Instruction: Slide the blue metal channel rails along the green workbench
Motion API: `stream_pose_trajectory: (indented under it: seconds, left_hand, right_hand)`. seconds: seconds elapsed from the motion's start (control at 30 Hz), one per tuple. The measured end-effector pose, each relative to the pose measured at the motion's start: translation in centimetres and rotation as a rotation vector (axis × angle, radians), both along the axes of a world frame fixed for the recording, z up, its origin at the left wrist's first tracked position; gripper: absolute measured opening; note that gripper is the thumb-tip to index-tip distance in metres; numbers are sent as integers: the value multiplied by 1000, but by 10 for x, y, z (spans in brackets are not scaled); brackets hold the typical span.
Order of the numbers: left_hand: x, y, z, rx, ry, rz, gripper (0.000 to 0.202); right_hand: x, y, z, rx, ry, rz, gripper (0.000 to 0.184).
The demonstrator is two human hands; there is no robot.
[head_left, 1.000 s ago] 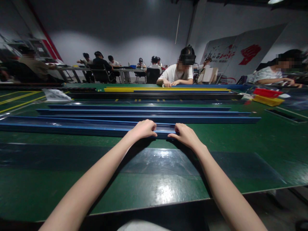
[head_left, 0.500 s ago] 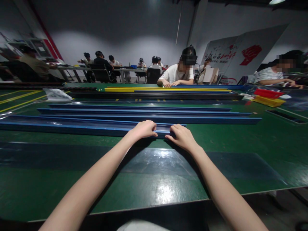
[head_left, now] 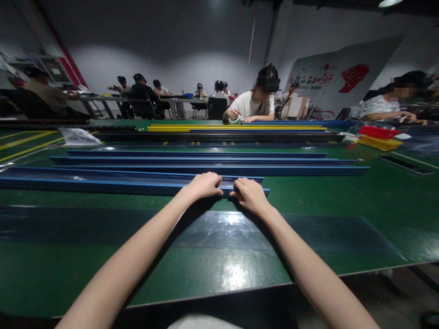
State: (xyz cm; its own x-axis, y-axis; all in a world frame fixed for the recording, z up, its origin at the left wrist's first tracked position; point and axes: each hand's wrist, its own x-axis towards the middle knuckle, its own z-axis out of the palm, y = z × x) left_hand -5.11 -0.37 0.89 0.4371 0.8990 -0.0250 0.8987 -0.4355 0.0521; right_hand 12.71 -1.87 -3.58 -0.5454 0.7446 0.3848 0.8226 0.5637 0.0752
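Left hand [head_left: 206, 185] and right hand [head_left: 250, 195], at its 3 o'clock, grip nearest blue channel strip [head_left: 137, 186]; clear plastic sheet [head_left: 226, 232] at 6 o'clock on green desk [head_left: 322, 194].

- desk [head_left: 346, 196]: smooth green top, glossy, with white glare near the front edge;
- nearest blue channel [head_left: 113, 185]: plastic-looking, smooth, soft sheen on its rims, shinier patches inside;
- clear sheet [head_left: 332, 235] along the front edge: see-through plastic film, slick, reflective;
- black rails [head_left: 222, 136] toward the far edge: smooth, low sheen; plastic or metal, cannot tell;
- red tray [head_left: 378, 132] and yellow tray [head_left: 381, 143] toward the right edge: plastic-looking;
- white sheet [head_left: 79, 137] toward the far left corner: thin, crumpled; paper or film, unclear
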Motion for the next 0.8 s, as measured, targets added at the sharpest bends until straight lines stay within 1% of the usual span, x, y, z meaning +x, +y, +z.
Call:
stream_pose_trajectory:
  seconds: [0.2,0.37,0.53,0.8]
  left_hand:
    - [-1,-1,-1,13,25,-18,22]
    - [1,-1,-6,45,41,-42,26]
    - [5,-2,-9,62,49,-97,22]
    - [2,4,-17,115,8,-189,21]
  right_hand:
    - [1,2,4,-12,-37,9,14]
    - [7,3,10,-79,-49,-16,14]
    - [22,2,17,-147,-59,-77,14]
    - [51,5,17,-125,-95,-194,14]
